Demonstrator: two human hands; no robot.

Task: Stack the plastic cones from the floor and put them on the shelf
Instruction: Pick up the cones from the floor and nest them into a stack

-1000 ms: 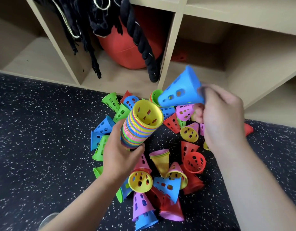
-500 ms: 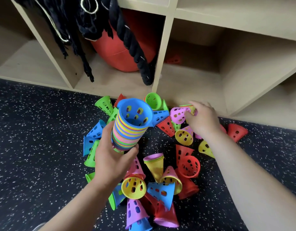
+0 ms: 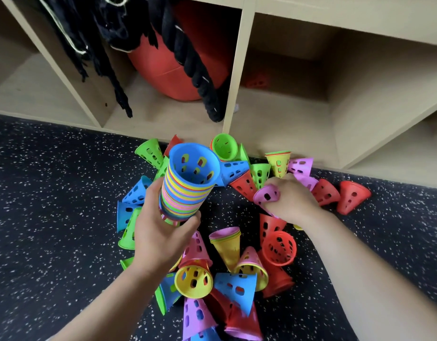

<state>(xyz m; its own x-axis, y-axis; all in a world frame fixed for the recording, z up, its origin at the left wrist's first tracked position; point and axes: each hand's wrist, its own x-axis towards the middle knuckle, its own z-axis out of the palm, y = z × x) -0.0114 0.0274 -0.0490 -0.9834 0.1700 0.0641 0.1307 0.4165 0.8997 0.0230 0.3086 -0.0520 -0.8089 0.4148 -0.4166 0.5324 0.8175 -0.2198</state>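
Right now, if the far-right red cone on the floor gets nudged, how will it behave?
The red cone lies on its side, so it would probably roll in an arc. Perforated thin plastic suggests it is light and skids easily.

Single head-worn wide view, facing forward and down, close over floor [image 3: 40, 217], shelf [image 3: 239, 70] ahead

No readable text or labels.

Gym storeroom: cubby shelf [image 3: 239, 77], rope [image 3: 187, 62], ball [image 3: 173, 67].
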